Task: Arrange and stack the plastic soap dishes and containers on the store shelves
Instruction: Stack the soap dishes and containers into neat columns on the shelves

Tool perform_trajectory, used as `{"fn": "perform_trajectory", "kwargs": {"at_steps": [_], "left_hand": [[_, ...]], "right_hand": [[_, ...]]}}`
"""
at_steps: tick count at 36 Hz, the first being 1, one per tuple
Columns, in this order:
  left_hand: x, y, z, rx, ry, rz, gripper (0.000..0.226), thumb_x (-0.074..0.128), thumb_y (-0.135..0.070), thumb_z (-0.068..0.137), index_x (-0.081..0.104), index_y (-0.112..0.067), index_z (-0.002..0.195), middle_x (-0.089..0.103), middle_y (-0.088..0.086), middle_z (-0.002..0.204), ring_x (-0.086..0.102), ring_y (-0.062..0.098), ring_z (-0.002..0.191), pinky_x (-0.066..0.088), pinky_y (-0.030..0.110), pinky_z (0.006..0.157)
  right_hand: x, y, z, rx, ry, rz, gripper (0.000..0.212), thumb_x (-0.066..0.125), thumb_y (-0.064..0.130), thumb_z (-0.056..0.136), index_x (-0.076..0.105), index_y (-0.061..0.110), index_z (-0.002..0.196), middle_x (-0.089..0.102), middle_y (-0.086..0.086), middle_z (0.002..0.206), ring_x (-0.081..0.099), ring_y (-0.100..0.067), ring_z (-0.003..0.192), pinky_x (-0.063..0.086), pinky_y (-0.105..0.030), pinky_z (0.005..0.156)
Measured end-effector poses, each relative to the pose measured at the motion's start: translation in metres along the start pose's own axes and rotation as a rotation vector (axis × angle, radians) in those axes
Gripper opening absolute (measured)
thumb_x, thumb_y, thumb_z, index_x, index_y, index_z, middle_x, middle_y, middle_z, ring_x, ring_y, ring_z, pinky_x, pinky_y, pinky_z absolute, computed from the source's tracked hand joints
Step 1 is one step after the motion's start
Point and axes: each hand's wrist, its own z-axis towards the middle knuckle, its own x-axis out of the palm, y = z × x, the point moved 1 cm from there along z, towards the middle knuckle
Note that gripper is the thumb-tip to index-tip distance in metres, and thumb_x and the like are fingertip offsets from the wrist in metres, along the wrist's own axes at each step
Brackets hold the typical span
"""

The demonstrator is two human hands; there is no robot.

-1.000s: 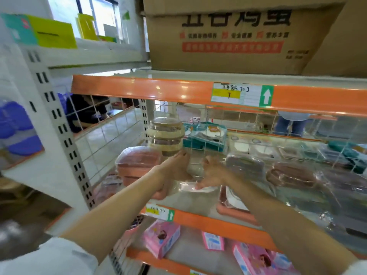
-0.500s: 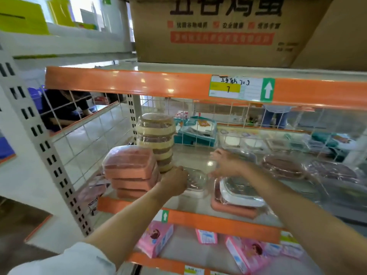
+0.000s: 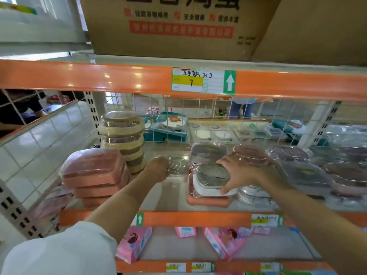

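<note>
My left hand grips a clear wrapped soap dish standing on the middle shelf. My right hand holds a white wrapped dish by its right side; that dish lies on a pink dish. A stack of pink rectangular dishes stands at the left, with a taller stack of round beige containers behind it. More wrapped dishes crowd the shelf to the right.
An orange beam with a price label runs overhead, and a cardboard box sits above it. A wire mesh back panel closes the shelf. Pink packets lie on the lower shelf. A white upright post stands at the left.
My right hand came back from the rear of the shelf and took hold of the white dish on the pink one. My left hand stays on the clear dish.
</note>
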Motion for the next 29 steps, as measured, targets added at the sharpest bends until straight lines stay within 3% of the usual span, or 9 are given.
{"fn": "perform_trajectory", "kwargs": {"at_steps": [3,7,10,13,17,22,26,29], "left_hand": [[-0.008,0.008,-0.001,0.032,0.039,-0.03,0.027,0.053,-0.017,0.093,0.061,-0.01,0.117,0.059,0.008,0.12,0.056,0.022,0.109,0.047,0.031,0.093],[-0.022,0.021,-0.008,-0.012,-0.011,-0.07,0.038,0.052,-0.018,0.093,0.053,-0.007,0.129,0.051,0.01,0.134,0.048,0.025,0.123,0.038,0.032,0.105],[-0.036,0.027,-0.015,0.001,-0.084,-0.112,0.037,0.052,-0.013,0.093,0.052,-0.004,0.129,0.051,0.011,0.133,0.048,0.023,0.123,0.036,0.026,0.101],[-0.052,0.03,-0.025,0.008,-0.151,-0.181,0.038,0.055,-0.003,0.089,0.054,-0.002,0.127,0.056,0.012,0.128,0.053,0.023,0.118,0.042,0.028,0.1],[-0.068,0.028,-0.04,0.03,-0.184,-0.165,0.036,0.051,-0.003,0.09,0.055,-0.002,0.126,0.056,0.013,0.129,0.052,0.025,0.121,0.04,0.032,0.103],[-0.069,0.031,-0.051,0.032,-0.206,-0.122,0.035,0.05,0.002,0.088,0.059,-0.001,0.121,0.06,0.013,0.126,0.056,0.024,0.117,0.045,0.034,0.1],[-0.063,0.029,-0.052,0.01,-0.172,-0.117,0.033,0.053,0.002,0.085,0.062,-0.002,0.117,0.063,0.013,0.119,0.061,0.026,0.108,0.051,0.035,0.092],[-0.058,0.023,-0.051,0.016,-0.15,-0.081,0.033,0.053,-0.003,0.087,0.06,-0.003,0.119,0.06,0.014,0.122,0.058,0.027,0.113,0.049,0.037,0.095]], "right_hand": [[-0.005,0.009,0.002,-0.033,-0.063,-0.001,0.107,0.073,0.059,0.07,0.017,0.016,0.15,0.024,-0.001,0.148,0.025,-0.02,0.135,0.024,-0.036,0.112],[-0.016,0.033,0.009,-0.084,-0.136,-0.001,0.105,0.072,0.06,0.07,0.018,0.018,0.149,0.021,-0.001,0.15,0.023,-0.019,0.137,0.025,-0.036,0.11],[-0.021,0.054,0.023,-0.116,-0.171,-0.066,0.105,0.068,0.064,0.071,0.016,0.017,0.15,0.018,-0.001,0.153,0.019,-0.021,0.14,0.022,-0.037,0.113],[-0.021,0.073,0.043,-0.133,-0.198,-0.124,0.103,0.065,0.066,0.072,0.017,0.016,0.15,0.021,-0.004,0.151,0.018,-0.023,0.14,0.023,-0.042,0.115],[-0.021,0.096,0.068,-0.14,-0.237,-0.192,0.105,0.06,0.069,0.073,0.016,0.013,0.15,0.02,-0.008,0.153,0.019,-0.027,0.14,0.023,-0.046,0.114],[-0.017,0.111,0.094,-0.072,-0.307,-0.218,0.099,0.056,0.073,0.074,0.027,0.011,0.145,0.031,-0.01,0.146,0.032,-0.027,0.133,0.028,-0.045,0.109],[-0.01,0.107,0.103,-0.005,-0.216,-0.217,0.103,0.048,0.075,0.078,0.015,0.011,0.151,0.017,-0.011,0.157,0.016,-0.029,0.144,0.017,-0.048,0.116],[-0.012,0.103,0.103,-0.004,-0.174,-0.214,0.106,0.045,0.078,0.078,0.007,0.014,0.153,0.008,-0.009,0.16,0.007,-0.028,0.147,0.01,-0.05,0.117]]}}
